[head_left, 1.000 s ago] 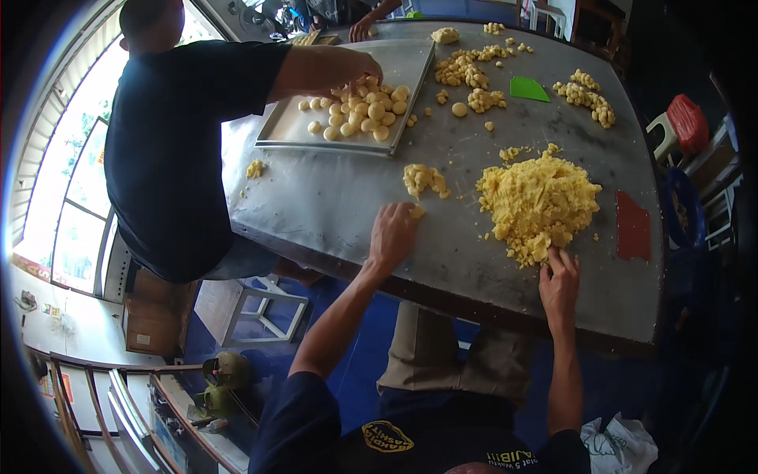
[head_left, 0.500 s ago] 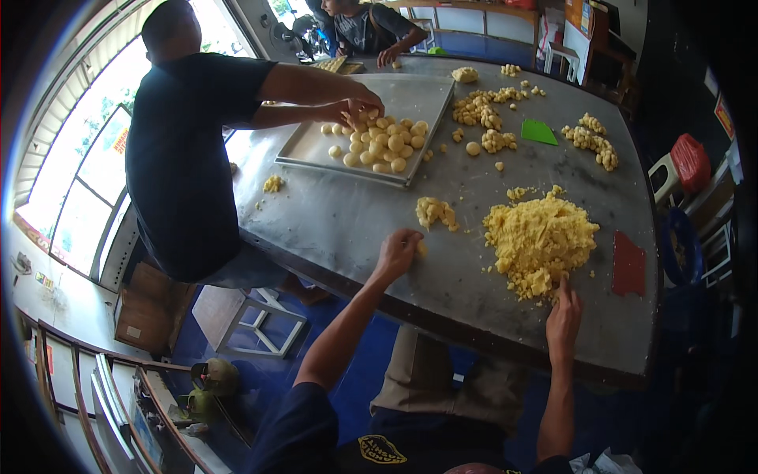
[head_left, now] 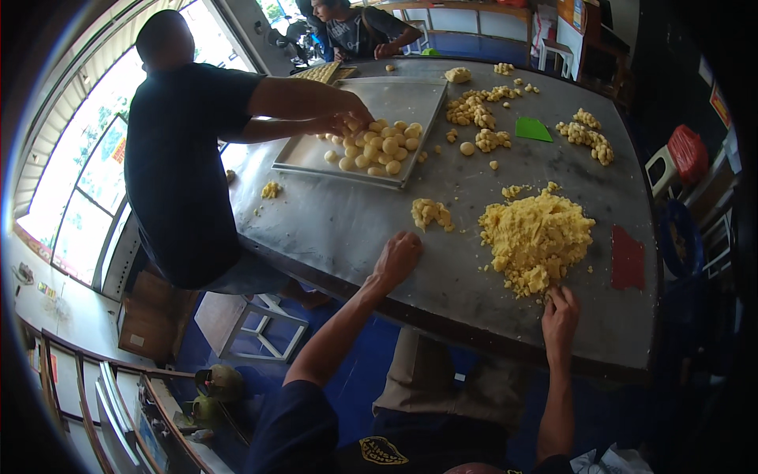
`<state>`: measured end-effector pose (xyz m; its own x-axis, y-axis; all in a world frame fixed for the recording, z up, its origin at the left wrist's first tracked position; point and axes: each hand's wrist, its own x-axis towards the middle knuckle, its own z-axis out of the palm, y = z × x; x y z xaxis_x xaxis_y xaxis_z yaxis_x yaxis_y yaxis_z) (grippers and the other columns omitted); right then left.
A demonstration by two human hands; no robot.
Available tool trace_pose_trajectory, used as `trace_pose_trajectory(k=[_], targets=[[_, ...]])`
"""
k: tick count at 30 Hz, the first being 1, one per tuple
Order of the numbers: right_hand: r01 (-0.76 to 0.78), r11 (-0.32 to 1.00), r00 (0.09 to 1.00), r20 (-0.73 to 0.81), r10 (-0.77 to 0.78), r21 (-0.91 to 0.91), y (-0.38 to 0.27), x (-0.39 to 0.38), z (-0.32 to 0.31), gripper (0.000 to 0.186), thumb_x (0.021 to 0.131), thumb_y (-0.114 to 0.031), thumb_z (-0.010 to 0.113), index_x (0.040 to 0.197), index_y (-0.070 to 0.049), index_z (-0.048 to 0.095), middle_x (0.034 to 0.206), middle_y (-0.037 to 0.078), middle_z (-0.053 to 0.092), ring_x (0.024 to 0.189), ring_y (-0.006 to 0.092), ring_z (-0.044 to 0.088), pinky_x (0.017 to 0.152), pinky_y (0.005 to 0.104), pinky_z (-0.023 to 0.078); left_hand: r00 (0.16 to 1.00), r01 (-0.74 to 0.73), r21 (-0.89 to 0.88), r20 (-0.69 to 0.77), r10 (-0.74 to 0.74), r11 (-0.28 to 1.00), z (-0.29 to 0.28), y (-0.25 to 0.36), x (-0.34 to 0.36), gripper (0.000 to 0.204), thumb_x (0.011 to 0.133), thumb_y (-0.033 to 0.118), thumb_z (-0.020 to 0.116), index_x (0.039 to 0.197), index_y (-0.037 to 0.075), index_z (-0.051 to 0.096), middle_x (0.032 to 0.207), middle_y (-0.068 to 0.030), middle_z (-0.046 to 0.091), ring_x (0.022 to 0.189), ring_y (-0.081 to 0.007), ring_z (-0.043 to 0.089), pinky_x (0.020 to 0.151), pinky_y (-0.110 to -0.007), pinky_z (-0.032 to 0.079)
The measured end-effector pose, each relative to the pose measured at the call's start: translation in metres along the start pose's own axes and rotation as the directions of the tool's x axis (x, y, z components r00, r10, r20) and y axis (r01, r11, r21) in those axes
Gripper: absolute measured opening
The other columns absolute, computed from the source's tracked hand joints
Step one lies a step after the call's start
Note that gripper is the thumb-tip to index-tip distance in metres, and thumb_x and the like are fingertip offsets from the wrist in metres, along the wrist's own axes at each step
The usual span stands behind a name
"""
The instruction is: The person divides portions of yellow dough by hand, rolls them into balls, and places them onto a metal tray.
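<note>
One L hand [head_left: 400, 257], ctr frame, curled on bench [head_left: 320, 213]; R hand [head_left: 560, 310], lower rt, bent by yellow mound [head_left: 537, 237]; grips unclear; small, light pinches prob. best.

I look through the left of two side-by-side fisheye cameras on the wearer's head, upright and unmirrored. My view faces steeply down and forward over the broad grey metal table [head_left: 316, 207] from its near side. Closest to the lens, at the bottom, is the wearer's dark navy printed shirt [head_left: 426, 439]; beyond it, at middle depth, I get the bare left hand [head_left: 400, 254] near centre and the bare right hand [head_left: 561, 314] farther right. A co-worker in a dark grey shirt [head_left: 367, 35] sits farthest, up top. The table's right edge bows outward.
</note>
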<state>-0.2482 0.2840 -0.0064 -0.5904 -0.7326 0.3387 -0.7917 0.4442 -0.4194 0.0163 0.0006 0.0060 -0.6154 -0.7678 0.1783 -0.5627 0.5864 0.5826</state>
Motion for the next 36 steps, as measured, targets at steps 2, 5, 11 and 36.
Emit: trace_pose_trajectory(k=[2,5,11,36], targets=[[0.03,0.998,0.999,0.034,-0.028,-0.053,-0.001,0.005,-0.003,0.034,0.085,0.004,0.062,0.118,0.0,0.069,0.108,0.017,0.061,0.1,0.0356,0.057,0.087,0.0448,0.049,0.997,-0.054,0.058,0.063,0.051,0.997,-0.005,-0.002,-0.007,0.022,0.085,0.001,0.057,0.105,-0.002,0.066,0.107,-0.0189,0.065,0.101,-0.038,0.063,0.088,-0.045,0.051],[0.054,0.994,0.988,0.15,-0.039,-0.099,-0.009,0.016,-0.008,0.031,0.083,0.005,0.062,0.113,0.0,0.071,0.103,0.018,0.06,0.098,0.0359,0.057,0.085,0.0455,0.05,0.983,-0.179,0.127,0.058,0.173,0.976,-0.013,-0.001,-0.03,0.035,0.082,-0.004,0.052,0.116,-0.002,0.062,0.115,-0.0199,0.063,0.109,-0.0383,0.06,0.09,-0.046,0.051],[-0.056,0.998,0.997,0.062,0.055,0.011,0.01,0.011,-0.018,0.046,0.084,0.011,0.056,0.128,0.0,0.06,0.121,0.024,0.057,0.115,0.0419,0.053,0.095,0.0466,0.049,0.982,-0.166,0.113,0.114,0.153,0.98,-0.013,0.041,-0.061,0.04,0.082,-0.007,0.054,0.122,-0.002,0.059,0.128,-0.0201,0.06,0.114,-0.0377,0.058,0.093,-0.044,0.051],[0.074,0.959,0.971,0.198,-0.131,0.273,-0.014,0.006,-0.033,0.023,0.081,0.0,0.072,0.104,-0.005,0.076,0.096,0.012,0.069,0.088,0.0311,0.066,0.078,0.0409,0.053,0.853,-0.483,0.361,-0.013,0.522,0.798,0.061,0.05,0.021,0.029,0.085,0.022,0.063,0.105,0.005,0.051,0.128,-0.0174,0.043,0.13,-0.0354,0.038,0.115,-0.064,0.012]])
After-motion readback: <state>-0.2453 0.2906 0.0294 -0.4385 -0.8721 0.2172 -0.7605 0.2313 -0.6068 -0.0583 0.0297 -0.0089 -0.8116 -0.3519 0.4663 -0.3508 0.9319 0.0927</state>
